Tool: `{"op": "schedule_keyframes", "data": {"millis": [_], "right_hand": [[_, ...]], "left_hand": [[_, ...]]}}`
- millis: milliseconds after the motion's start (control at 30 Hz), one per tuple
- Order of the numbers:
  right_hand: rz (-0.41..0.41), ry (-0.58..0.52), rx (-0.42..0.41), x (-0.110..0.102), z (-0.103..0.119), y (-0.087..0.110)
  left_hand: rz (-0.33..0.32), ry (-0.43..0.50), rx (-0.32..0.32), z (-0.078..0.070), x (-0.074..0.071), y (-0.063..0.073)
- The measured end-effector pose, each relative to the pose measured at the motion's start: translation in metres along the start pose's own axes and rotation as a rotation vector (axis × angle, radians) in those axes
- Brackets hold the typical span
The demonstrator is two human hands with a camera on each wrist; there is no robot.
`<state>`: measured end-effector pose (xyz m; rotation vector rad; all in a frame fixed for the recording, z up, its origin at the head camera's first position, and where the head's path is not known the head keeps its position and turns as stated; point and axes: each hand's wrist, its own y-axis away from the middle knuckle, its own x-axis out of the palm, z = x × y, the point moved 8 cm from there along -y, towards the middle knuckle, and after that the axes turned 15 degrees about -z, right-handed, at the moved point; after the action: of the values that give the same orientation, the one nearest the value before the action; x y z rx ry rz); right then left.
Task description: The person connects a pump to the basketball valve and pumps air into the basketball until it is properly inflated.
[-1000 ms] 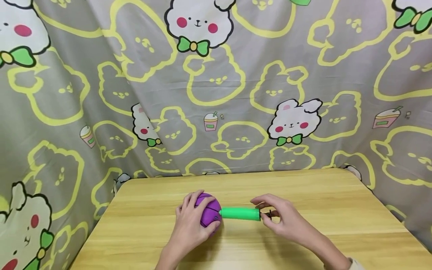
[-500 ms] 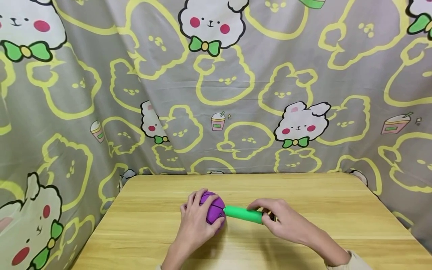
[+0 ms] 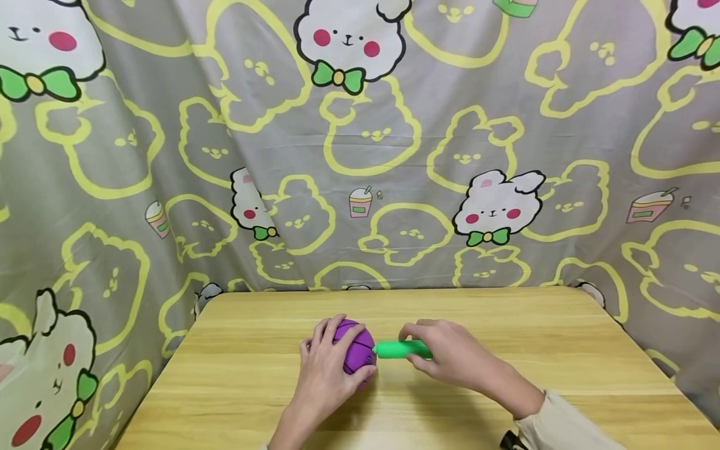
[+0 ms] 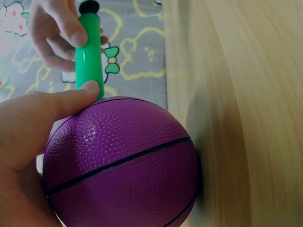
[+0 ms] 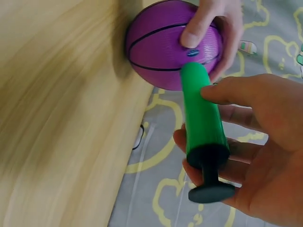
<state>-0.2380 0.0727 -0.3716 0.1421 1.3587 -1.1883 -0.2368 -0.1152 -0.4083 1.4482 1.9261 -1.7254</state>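
A small purple basketball (image 3: pixel 358 347) with black seams rests on the wooden table, and my left hand (image 3: pixel 326 369) grips it from the left with fingers spread over the top. The thumb presses near a small dark mark on the ball's side. A green hand pump (image 5: pixel 202 106) meets the ball's right side with its front end. My right hand (image 3: pixel 450 353) holds the pump's barrel between thumb and fingers. In the right wrist view the black plunger handle (image 5: pixel 211 193) sticks out a little way behind the barrel. The head view hides that handle behind the right hand.
The light wooden table (image 3: pixel 253 312) runs back to a grey curtain (image 3: pixel 394 175) printed with cartoon bears, which also hangs along both sides. A black strap (image 3: pixel 510 440) shows by the right sleeve (image 3: pixel 562 425) at the bottom edge.
My right hand has moved left from the plunger end onto the green barrel. Half a second ago the pump slanted; it now lies more level. The left hand stays on the ball.
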Motion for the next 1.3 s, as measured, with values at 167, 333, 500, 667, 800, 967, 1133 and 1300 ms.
{"op": "schedule_keyframes", "data": {"millis": [167,333,500,667,800,967,1133,1300], "right_hand": [[-0.063,0.038,-0.044,0.013,0.003,-0.003],[-0.088,-0.009,-0.064,0.026,0.011,-0.008],[-0.104,-0.037,-0.044,0.035,0.012,-0.010],[-0.138,-0.023,-0.011,0.041,0.007,-0.010],[-0.177,-0.023,-0.012,0.044,0.005,-0.011],[-0.183,-0.044,0.021,0.049,0.002,-0.012],[-0.213,-0.047,0.013,0.050,0.002,-0.013],[-0.254,-0.028,-0.013,0.052,0.002,-0.012]], "left_hand": [[0.043,0.005,0.007,0.000,-0.001,0.001],[0.055,-0.002,0.023,-0.004,-0.003,0.001],[0.032,-0.010,0.014,-0.007,-0.004,0.001],[0.025,-0.011,0.030,-0.007,-0.005,0.002],[0.018,-0.011,0.052,-0.007,-0.006,0.002],[0.015,0.029,0.037,-0.009,-0.005,0.003],[0.027,0.081,-0.002,-0.009,-0.004,0.003],[0.039,0.102,-0.023,-0.009,-0.003,0.002]]}}
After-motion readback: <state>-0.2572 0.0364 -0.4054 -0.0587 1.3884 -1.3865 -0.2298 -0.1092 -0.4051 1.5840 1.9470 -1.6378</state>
